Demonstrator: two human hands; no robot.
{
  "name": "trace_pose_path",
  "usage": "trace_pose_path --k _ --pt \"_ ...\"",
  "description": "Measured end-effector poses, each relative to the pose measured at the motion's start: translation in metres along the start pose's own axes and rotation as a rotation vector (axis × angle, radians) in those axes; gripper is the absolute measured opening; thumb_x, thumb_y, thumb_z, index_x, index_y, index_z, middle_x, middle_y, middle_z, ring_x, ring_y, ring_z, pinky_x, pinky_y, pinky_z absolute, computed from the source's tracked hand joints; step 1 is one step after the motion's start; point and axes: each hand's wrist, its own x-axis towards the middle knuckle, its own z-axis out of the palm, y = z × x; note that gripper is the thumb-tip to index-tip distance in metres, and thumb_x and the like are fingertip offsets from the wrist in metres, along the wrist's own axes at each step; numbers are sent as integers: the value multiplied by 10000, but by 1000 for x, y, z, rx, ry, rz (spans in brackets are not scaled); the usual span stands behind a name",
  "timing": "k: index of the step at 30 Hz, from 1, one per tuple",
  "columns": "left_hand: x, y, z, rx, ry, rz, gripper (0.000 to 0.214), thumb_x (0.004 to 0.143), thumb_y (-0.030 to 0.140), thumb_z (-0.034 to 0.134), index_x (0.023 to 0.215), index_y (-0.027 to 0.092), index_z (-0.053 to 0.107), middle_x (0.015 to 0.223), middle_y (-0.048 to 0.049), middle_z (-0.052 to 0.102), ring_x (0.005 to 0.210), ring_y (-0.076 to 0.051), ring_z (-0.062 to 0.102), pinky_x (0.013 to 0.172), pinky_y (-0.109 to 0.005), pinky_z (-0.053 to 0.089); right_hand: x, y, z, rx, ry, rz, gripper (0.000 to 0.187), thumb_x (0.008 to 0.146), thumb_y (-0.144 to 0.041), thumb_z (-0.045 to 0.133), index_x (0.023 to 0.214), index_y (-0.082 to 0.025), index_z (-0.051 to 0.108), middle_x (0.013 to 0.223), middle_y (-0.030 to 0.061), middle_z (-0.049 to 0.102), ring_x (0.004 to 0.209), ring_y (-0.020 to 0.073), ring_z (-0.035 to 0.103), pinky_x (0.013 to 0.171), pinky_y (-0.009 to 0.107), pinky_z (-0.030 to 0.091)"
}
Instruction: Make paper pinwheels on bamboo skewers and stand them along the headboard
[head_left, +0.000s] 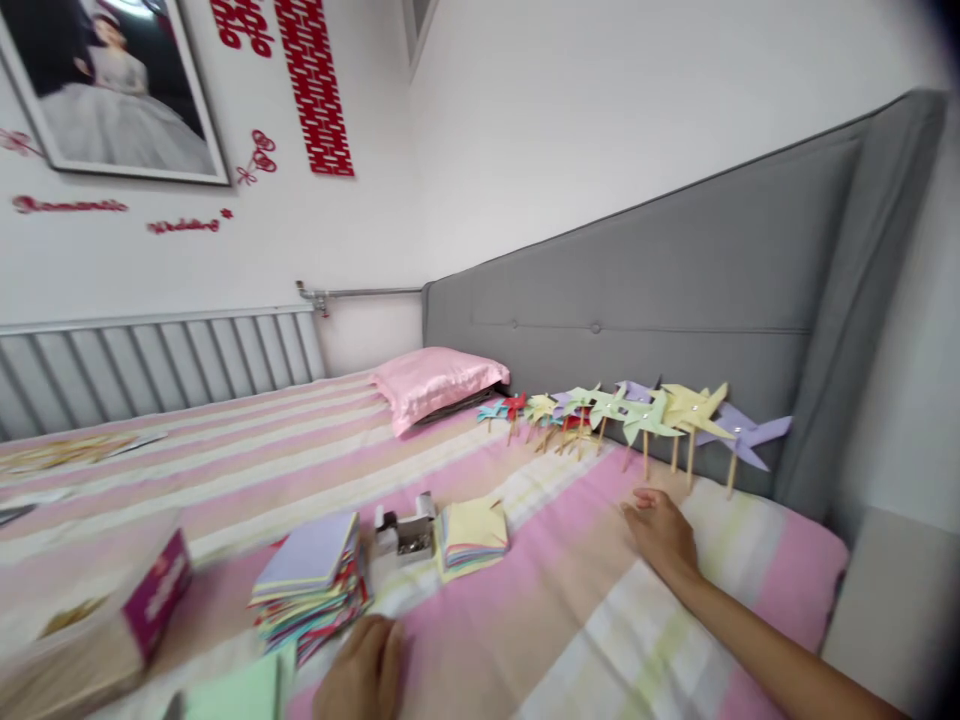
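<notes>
My left hand (358,668) rests on the striped bedspread with its fingers folded in; nothing shows in it. Just beyond it stands a tall stack of coloured paper squares (311,575), lavender on top. My right hand (664,530) is at the right, fingers loosely bent and slightly apart, with nothing visible in them. Several paper pinwheels on wooden sticks lean in a row along the headboard beyond it, among them a yellow pinwheel (694,408) and a lavender pinwheel (742,432). A small open box of metal pins (414,540) sits beside a shorter pile of cut paper squares (472,535).
Light green paper (236,690) lies at the bottom edge. A clear and purple container (154,590) is at the left, blurred. Thin wooden sticks (67,452) lie farther back. A pink pillow (442,380) is against the grey headboard (637,270). A radiator (157,365) lines the wall.
</notes>
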Motion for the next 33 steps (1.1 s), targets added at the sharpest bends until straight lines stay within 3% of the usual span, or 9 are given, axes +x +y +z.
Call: trace_pose_path --k 3,7,8,11,13,18,22,24,33 --pt "-14 15 -2 86 -17 43 336 877 344 290 877 222 603 932 -45 651 886 -196 606 784 -367 478 -42 -21 1 26 -146 -110 381 704 -364 512 1014 -143 523 948 98 612 711 193 609 683 315 472" --pt "-44 14 3 174 -14 60 396 874 336 308 1137 158 544 1173 -102 593 1113 -214 508 932 -390 417 -116 -54 3 11 -276 -264 439 687 -396 542 1035 -127 546 1047 138 604 986 295 541 841 402 415" --pt "-54 13 4 179 -27 64 414 874 342 309 1186 164 513 1226 -93 563 1155 -203 474 960 -377 398 -136 -61 3 -61 -303 -371 443 729 -411 502 1059 -120 544 1080 148 594 1020 301 523 864 418 398" --pt "-82 14 1 205 -73 91 481 877 375 287 1273 143 431 1330 -113 462 1227 -220 394 996 -405 359 -183 -78 -1 -199 -292 -609 455 799 -418 430 1154 -146 510 1184 132 553 1116 291 461 936 440 333" --pt "-100 19 -2 222 -84 108 495 870 393 303 1283 146 420 1342 -119 437 1236 -241 376 997 -437 350 -198 -84 -6 -248 -265 -655 447 816 -412 412 1169 -154 503 1185 130 553 1114 289 463 933 439 334" --pt "-141 30 -8 230 54 118 440 862 354 357 1265 202 446 1321 -67 470 1223 -217 397 990 -424 374 -202 -88 -14 -254 -212 -641 415 825 -396 405 1115 -131 538 1114 142 585 1052 281 504 890 413 375" --pt "-169 20 -4 288 196 192 449 840 338 413 1275 231 428 1311 -44 486 1205 -221 425 965 -427 410 -203 -85 -16 -212 -178 -633 385 823 -359 405 1060 -104 568 1048 148 617 994 270 533 878 401 386" --pt "-181 14 -4 308 184 302 476 830 337 433 1293 233 399 1314 -44 483 1188 -220 447 931 -401 446 -205 -84 -18 -198 -175 -633 361 825 -334 400 1029 -100 584 1020 142 630 973 256 542 880 383 387" --pt "-211 14 -15 341 182 302 499 813 366 457 1287 219 411 1321 -58 472 1207 -228 422 936 -406 430 -205 -88 -22 -149 -185 -578 282 811 -279 412 960 -136 603 964 103 646 929 237 546 851 360 383"
